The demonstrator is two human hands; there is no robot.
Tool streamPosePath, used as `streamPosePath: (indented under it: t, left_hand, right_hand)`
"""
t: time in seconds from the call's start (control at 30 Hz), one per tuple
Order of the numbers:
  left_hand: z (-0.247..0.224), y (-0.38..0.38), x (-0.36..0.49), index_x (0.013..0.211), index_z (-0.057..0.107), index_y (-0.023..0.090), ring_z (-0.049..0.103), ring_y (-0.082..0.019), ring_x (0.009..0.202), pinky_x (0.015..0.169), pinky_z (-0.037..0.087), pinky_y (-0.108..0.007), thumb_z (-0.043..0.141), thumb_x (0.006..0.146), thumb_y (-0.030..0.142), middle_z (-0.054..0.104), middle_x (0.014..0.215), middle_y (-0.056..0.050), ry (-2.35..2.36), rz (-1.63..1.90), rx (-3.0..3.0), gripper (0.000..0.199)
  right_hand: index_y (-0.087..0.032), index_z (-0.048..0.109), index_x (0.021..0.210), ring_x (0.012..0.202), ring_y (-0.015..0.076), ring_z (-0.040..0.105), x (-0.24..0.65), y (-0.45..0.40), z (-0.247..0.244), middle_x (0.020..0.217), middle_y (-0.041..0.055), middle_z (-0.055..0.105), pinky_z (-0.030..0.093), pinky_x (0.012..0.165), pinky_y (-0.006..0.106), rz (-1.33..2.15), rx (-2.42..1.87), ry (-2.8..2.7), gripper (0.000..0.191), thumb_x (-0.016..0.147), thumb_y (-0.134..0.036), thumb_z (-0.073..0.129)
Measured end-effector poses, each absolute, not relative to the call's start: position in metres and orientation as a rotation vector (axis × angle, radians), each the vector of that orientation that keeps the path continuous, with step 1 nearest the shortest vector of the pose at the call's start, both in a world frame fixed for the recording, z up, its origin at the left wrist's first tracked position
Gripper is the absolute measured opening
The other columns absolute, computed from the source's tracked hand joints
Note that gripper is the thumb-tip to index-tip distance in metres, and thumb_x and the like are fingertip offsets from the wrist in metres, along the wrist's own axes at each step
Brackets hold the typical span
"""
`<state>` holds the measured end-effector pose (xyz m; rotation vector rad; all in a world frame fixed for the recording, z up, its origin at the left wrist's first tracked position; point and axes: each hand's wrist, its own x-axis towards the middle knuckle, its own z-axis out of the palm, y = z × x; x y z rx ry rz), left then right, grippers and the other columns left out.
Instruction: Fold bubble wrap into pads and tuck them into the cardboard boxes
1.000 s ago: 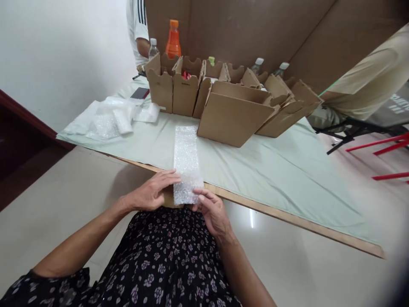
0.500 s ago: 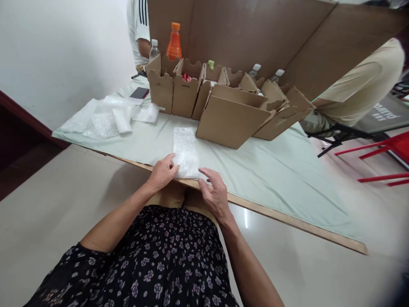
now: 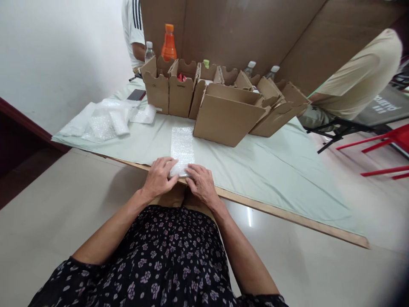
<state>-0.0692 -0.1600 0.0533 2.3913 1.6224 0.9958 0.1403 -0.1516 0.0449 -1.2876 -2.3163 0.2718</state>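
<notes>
A narrow strip of bubble wrap [image 3: 182,143] lies flat on the cloth, its near end at the table's front edge. That near end looks thicker, as if folded over; what may be inside cannot be made out. My left hand [image 3: 159,175] grips its near left corner, fingers bent over the side and thumb at the front edge. On the near right corner, my right hand [image 3: 202,182] holds the wrap with curled fingers on top and the thumb in front.
Cardboard boxes [image 3: 230,115] stand in a row behind the strip, below a tall cardboard panel [image 3: 243,38]. Loose bubble wrap [image 3: 102,121] and a dark flat object [image 3: 136,94] lie left. An orange bottle [image 3: 169,44] stands behind the boxes. Two people sit beyond; a red chair [image 3: 383,140] is right.
Both hands have closed in on the near end of the bubble wrap. My right hand has moved left from beside the strip onto its corner. The view has shifted slightly.
</notes>
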Motion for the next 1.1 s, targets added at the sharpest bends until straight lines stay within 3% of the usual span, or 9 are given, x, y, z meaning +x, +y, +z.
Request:
streamPosePath:
  t: [0.17,0.3,0.37,0.5,0.67,0.83,0.97,1.1]
  left_hand:
    - [0.043,-0.174,-0.071,0.108,0.073,0.018,0.063,-0.030,0.117,0.103,0.049,-0.047,0.060,0.091,0.018,0.074,0.114,-0.012,1.478,1.070,2.468,0.021]
    - [0.050,-0.172,-0.070,0.099,0.074,0.020,0.069,-0.025,0.098,0.095,0.051,-0.042,0.058,0.094,0.021,0.077,0.097,-0.007,1.467,1.070,2.243,0.017]
    - [0.053,-0.167,-0.069,0.102,0.075,0.020,0.068,-0.021,0.084,0.084,0.054,-0.035,0.061,0.093,0.024,0.076,0.091,-0.005,1.521,1.047,2.066,0.017]
    - [0.053,-0.152,-0.066,0.113,0.073,0.019,0.065,-0.017,0.072,0.073,0.053,-0.029,0.061,0.092,0.024,0.074,0.084,-0.002,1.619,1.041,1.934,0.025]
    - [0.048,-0.142,-0.064,0.115,0.073,0.017,0.068,-0.021,0.086,0.088,0.054,-0.036,0.063,0.089,0.020,0.072,0.111,-0.010,1.715,1.081,1.960,0.028]
    - [0.049,-0.159,-0.070,0.110,0.074,0.019,0.064,-0.029,0.117,0.105,0.050,-0.046,0.064,0.092,0.030,0.069,0.123,-0.013,1.595,1.229,2.245,0.023]
    - [0.051,-0.166,-0.076,0.112,0.073,0.020,0.067,-0.026,0.108,0.101,0.051,-0.043,0.063,0.092,0.026,0.075,0.111,-0.009,1.523,1.139,2.238,0.023]
    - [0.052,-0.144,-0.070,0.114,0.073,0.018,0.069,-0.026,0.098,0.094,0.054,-0.041,0.063,0.091,0.022,0.077,0.107,-0.010,1.716,1.038,2.084,0.026]
  right_hand:
    - [-0.023,0.076,0.114,0.120,0.0287,0.062,0.138,-0.151,0.047,0.122,0.0098,0.076,0.044,0.099,0.044,0.205,-1.267,-2.265,0.025,0.102,-0.020,0.054]
    - [-0.023,0.077,0.107,0.100,0.0251,0.067,0.142,-0.150,0.046,0.101,0.0070,0.079,0.046,0.092,0.040,0.247,-1.262,-2.163,0.023,0.103,-0.026,0.054]
    - [-0.022,0.075,0.113,0.095,0.0248,0.068,0.145,-0.151,0.046,0.104,0.0080,0.079,0.047,0.089,0.040,0.252,-1.298,-2.118,0.026,0.105,-0.030,0.051]
    - [-0.021,0.069,0.127,0.111,0.0289,0.065,0.149,-0.158,0.048,0.122,0.0125,0.074,0.046,0.096,0.043,0.101,-1.312,-1.993,0.032,0.102,-0.035,0.056]
    - [-0.023,0.071,0.123,0.132,0.0329,0.055,0.141,-0.158,0.052,0.141,0.0118,0.066,0.040,0.107,0.048,0.013,-1.246,-2.249,0.029,0.094,-0.024,0.066]
    - [-0.021,0.074,0.116,0.122,0.0301,0.062,0.140,-0.146,0.054,0.119,0.0100,0.077,0.041,0.104,0.046,0.139,-1.270,-2.278,0.024,0.097,-0.018,0.060]
    - [-0.022,0.074,0.118,0.103,0.0276,0.068,0.143,-0.144,0.057,0.109,0.0089,0.079,0.045,0.098,0.044,0.240,-1.300,-2.210,0.024,0.099,-0.025,0.059]
    - [-0.020,0.068,0.130,0.119,0.0303,0.063,0.142,-0.146,0.060,0.131,0.0134,0.071,0.045,0.101,0.045,0.152,-1.381,-2.109,0.033,0.100,-0.031,0.059]
